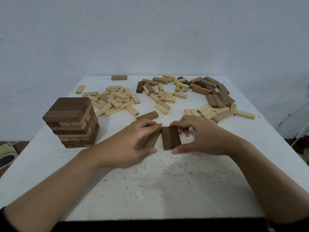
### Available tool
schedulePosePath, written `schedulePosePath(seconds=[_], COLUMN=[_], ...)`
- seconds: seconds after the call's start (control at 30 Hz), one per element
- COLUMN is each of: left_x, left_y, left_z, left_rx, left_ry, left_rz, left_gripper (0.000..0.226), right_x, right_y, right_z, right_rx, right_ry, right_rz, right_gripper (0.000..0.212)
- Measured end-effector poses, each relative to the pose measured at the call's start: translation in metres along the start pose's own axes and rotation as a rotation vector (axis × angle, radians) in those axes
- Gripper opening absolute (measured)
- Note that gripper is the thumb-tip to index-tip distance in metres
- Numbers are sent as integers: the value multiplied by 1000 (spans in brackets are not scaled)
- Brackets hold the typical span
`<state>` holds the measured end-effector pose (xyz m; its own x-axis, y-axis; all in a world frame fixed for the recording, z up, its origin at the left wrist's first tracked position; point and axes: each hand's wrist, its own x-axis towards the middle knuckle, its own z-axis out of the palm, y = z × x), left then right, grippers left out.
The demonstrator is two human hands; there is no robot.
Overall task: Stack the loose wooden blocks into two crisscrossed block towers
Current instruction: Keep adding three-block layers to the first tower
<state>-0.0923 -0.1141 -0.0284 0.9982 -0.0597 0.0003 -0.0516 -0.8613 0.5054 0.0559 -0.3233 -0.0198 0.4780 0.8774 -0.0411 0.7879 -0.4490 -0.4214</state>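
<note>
Both my forearms reach in from the near edge, wrists low over the worktop point(167, 190), hands almost meeting at centre. My left hand point(133, 141) lies palm-down, fingers curled over a dark block point(154, 138), thumb at its near end. My right hand point(202, 136) pinches two side-by-side blocks point(167, 138) lengthwise, forefinger far, thumb near.

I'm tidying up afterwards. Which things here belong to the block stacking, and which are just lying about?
In the job: tower; dark blocks, gripped by left hand and right hand; loose blocks; table.
Just lying about: floor mat; white cord.
</note>
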Motion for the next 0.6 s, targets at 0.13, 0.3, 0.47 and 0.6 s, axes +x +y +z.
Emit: schedulePosePath(seconds=[0.13, 0.3, 0.47, 0.6], left_x=[0, -3, -5, -7], left_y=[-1, -2, 0, -3], left_z=[4, 7, 6, 6], left_rx=[-83, -64, -86, -122], left_ry=[101, 136, 149, 155], left_rz=[-37, -43, -57, -61], left_gripper=[82, 79, 78, 79], right_x=[4, 9, 12, 12], right_y=[-4, -5, -5, -7], right_z=[10, 13, 18, 20], right_rx=[77, 56, 79, 104], right_ry=[37, 42, 56, 60], right_rz=[-20, -34, -49, -68], right_gripper=[62, 71, 69, 70])
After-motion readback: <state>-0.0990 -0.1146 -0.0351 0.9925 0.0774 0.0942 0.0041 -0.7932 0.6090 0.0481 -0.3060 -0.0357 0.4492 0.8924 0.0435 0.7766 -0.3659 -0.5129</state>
